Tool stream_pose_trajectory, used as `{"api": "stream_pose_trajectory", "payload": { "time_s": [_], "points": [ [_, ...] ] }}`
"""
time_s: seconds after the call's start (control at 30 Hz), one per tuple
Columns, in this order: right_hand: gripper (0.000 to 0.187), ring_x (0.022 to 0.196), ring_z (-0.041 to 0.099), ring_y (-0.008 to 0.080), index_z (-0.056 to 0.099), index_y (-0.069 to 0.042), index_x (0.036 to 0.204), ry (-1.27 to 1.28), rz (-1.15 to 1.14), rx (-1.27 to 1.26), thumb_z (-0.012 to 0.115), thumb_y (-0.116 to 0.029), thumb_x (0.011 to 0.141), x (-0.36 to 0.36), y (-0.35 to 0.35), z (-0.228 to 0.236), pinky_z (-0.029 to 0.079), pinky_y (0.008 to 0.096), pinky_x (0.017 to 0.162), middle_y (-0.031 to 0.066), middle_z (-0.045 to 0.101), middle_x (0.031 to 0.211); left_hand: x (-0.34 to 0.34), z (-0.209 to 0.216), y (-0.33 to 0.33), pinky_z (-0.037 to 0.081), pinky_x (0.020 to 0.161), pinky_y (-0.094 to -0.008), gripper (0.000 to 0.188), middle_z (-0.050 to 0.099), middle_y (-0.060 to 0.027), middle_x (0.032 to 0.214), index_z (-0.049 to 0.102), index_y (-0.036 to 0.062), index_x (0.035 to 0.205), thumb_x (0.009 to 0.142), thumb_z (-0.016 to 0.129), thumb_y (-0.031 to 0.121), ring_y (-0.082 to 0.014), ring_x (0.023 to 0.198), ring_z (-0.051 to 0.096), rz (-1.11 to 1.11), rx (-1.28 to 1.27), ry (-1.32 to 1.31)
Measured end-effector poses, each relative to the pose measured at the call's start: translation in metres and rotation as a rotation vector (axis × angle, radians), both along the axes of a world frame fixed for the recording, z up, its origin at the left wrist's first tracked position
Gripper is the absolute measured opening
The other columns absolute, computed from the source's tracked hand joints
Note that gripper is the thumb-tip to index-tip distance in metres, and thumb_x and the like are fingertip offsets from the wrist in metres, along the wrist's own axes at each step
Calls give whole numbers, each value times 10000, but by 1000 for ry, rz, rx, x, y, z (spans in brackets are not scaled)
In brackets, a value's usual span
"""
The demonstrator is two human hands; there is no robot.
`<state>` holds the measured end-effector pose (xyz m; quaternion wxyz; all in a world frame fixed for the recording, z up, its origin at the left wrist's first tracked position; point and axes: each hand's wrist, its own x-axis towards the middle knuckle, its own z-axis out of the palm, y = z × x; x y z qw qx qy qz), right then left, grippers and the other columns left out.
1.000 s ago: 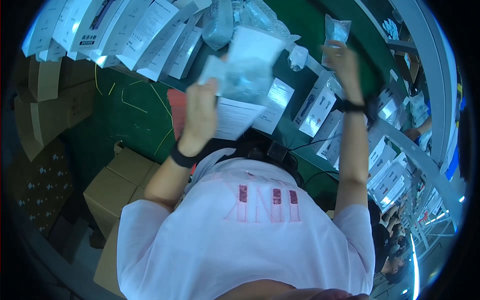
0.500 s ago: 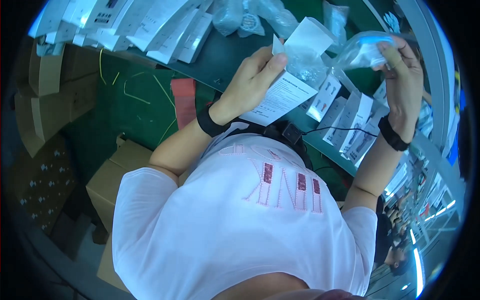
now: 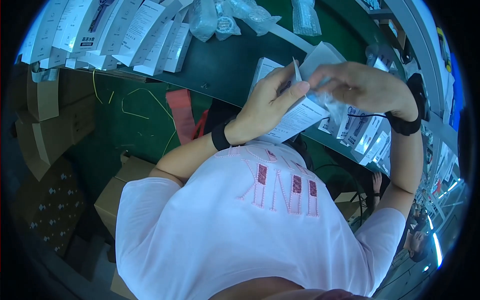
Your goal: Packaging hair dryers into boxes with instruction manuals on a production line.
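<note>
My left hand is closed round a white printed carton, thumb along its upper edge. The carton is tilted, with its flaps standing up at the open end. Over that opening, my right hand has its fingers bent and slightly blurred. Under those fingers a crumpled clear plastic bag sits partly in the carton's mouth; its contents are mostly hidden. Another white carton lies on the bench just behind my left hand.
Rows of white cartons stand at the bench's far left. Several bubble-wrapped items lie at the back, another bubble-wrapped pack farther right. More cartons stand beyond the black cable. Brown cardboard boxes are on the floor at left.
My right hand has brought the clear plastic bag left and down to the carton's opening. My left hand and the carton have shifted slightly right in view.
</note>
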<state>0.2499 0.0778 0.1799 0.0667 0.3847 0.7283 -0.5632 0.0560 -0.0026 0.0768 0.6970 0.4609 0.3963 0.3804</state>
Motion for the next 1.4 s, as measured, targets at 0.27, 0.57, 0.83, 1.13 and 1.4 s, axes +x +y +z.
{"api": "stream_pose_trajectory", "payload": {
  "time_s": [0.27, 0.57, 0.83, 1.13, 1.4],
  "points": [
    [160, 614, 500, 191, 583, 55, 944, -105, 162, -459, 549, -96, 904, -8, -8, -24, 426, 320, 605, 105, 591, 743, 12, -14, -16, 457, 836, -306, 629, 598, -201, 1102, 468, -113, 1280, 942, 550, 411, -230, 979, 590, 0, 28, -35],
    [728, 1102, 550, 188, 379, 15, 1375, 383, -890, -342, 719, -281, 803, 0, -66, -29, 452, 339, 920, 125, 549, 1242, -11, 9, -1, 471, 754, -216, 598, 600, -62, 1010, 343, 18, 1395, 948, 573, 341, -89, 905, 572, 200, -197, -375],
    [689, 1153, 515, 199, 368, 23, 1365, 485, -982, 117, 669, -276, 822, -12, -94, -61, 401, 306, 966, 126, 519, 1269, -23, -4, -2, 476, 882, -306, 533, 551, -119, 1211, 472, -8, 1302, 845, 706, 135, -173, 1099, 539, -45, 108, -178],
    [1083, 1176, 498, 253, 124, 10, 1473, 198, -993, 197, 816, -177, 662, -15, -82, -41, 416, 353, 980, 152, 455, 1326, -25, 21, 6, 464, 908, -342, 573, 497, -128, 1260, 527, 41, 1281, 770, 768, 134, -210, 1118, 532, -83, 182, -121],
    [743, 1227, 470, 235, 345, -33, 1429, 452, -771, -278, 691, -124, 778, -3, -78, -23, 372, 357, 1022, 150, 440, 1384, -28, 11, 6, 469, 825, -315, 348, 546, -172, 1178, 651, 63, 1152, 842, 688, 214, -259, 1013, 578, -182, 420, 72]
  ]
}}
